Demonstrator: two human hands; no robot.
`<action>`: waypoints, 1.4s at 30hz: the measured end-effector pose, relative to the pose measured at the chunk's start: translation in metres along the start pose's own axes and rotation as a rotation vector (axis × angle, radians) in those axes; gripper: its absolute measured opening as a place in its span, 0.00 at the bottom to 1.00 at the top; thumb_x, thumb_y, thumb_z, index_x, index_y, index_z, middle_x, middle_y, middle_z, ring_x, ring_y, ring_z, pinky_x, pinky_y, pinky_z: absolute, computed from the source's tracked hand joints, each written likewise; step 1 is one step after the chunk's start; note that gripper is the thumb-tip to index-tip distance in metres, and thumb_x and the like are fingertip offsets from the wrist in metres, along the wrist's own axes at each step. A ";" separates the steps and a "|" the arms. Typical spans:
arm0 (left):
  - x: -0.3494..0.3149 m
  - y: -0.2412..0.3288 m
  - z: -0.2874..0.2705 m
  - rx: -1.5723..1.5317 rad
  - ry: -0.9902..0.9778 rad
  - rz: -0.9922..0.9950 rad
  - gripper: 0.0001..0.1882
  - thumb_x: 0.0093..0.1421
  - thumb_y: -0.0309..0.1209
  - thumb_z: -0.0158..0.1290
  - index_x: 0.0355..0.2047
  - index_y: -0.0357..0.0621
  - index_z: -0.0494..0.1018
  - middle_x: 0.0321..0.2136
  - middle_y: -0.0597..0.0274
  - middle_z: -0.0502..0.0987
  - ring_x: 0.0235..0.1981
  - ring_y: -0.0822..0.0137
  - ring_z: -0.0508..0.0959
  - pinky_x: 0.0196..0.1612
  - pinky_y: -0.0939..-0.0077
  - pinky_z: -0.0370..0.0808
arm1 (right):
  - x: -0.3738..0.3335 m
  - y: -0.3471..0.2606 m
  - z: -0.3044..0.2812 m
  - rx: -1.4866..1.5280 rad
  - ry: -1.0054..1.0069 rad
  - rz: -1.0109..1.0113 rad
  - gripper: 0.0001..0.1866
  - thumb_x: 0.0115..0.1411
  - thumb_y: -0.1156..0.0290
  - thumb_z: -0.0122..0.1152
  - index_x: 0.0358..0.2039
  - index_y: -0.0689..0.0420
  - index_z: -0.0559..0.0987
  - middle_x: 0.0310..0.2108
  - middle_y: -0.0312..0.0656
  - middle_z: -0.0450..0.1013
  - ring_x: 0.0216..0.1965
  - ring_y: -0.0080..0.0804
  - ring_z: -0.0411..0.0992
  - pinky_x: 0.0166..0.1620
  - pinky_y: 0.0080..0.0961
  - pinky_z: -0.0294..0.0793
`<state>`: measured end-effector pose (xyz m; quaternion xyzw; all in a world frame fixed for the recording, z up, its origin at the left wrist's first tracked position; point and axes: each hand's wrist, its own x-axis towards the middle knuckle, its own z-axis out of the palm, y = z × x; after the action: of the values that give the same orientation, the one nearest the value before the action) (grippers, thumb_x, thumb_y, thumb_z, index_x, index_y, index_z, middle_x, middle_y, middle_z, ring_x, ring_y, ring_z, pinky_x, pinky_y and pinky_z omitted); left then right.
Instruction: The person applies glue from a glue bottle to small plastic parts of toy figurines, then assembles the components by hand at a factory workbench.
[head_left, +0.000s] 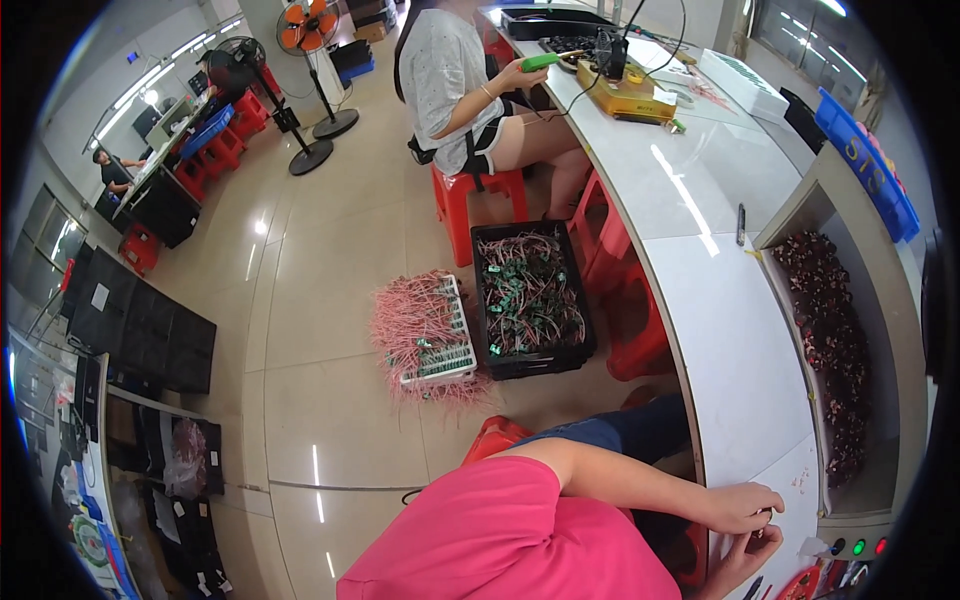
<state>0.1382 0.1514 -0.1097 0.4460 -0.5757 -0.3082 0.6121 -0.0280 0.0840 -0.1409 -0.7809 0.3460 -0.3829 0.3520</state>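
At the lower right, my left hand (745,506) is over the white tabletop (735,370), its fingers closed in a pinch. Just below it, my right hand (752,556) has its fingers bent up toward the left ones. A small dark thing (767,513) shows between the fingertips of both hands; its kind is too small to make out. Beside my hands stands a grey open-fronted box (890,330) with a deep heap of small dark and reddish parts (825,350) inside. Tiny pinkish bits (800,482) lie on the table next to my left hand.
Lit green and red buttons (870,547) sit at the box's near end; a blue bin (868,165) rests on top. On the floor are a black crate (540,360) of wired green boards and a white tray (462,325) of pink wires. A co-worker (450,90) sits farther along the table.
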 end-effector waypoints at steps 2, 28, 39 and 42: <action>0.000 0.002 0.004 -0.011 -0.010 -0.007 0.17 0.56 0.30 0.40 0.42 0.32 0.67 0.35 0.43 0.72 0.39 0.47 0.71 0.43 0.61 0.68 | -0.003 0.006 -0.005 0.107 -0.048 0.051 0.14 0.61 0.72 0.53 0.44 0.60 0.63 0.37 0.36 0.62 0.39 0.22 0.62 0.42 0.17 0.63; 0.003 0.004 0.005 -0.023 -0.024 -0.021 0.15 0.61 0.29 0.38 0.44 0.33 0.64 0.38 0.42 0.71 0.42 0.47 0.70 0.46 0.60 0.66 | -0.002 0.006 -0.007 0.088 -0.015 0.058 0.13 0.60 0.74 0.55 0.42 0.58 0.63 0.35 0.33 0.61 0.36 0.20 0.61 0.40 0.16 0.61; 0.003 -0.002 0.006 -0.016 0.020 0.012 0.14 0.59 0.28 0.39 0.43 0.33 0.66 0.35 0.44 0.72 0.39 0.48 0.71 0.43 0.61 0.67 | -0.003 -0.002 -0.001 0.152 -0.007 0.048 0.12 0.60 0.74 0.54 0.42 0.58 0.63 0.35 0.33 0.61 0.36 0.21 0.62 0.40 0.16 0.61; 0.003 -0.007 0.006 -0.001 0.026 0.013 0.14 0.59 0.28 0.39 0.42 0.34 0.67 0.34 0.45 0.72 0.38 0.48 0.71 0.43 0.61 0.67 | -0.001 -0.003 0.002 0.163 -0.009 0.076 0.12 0.60 0.75 0.54 0.41 0.58 0.63 0.35 0.34 0.61 0.37 0.21 0.62 0.41 0.16 0.62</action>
<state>0.1339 0.1444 -0.1151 0.4459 -0.5705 -0.2986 0.6217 -0.0259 0.0871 -0.1401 -0.7377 0.3415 -0.3927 0.4301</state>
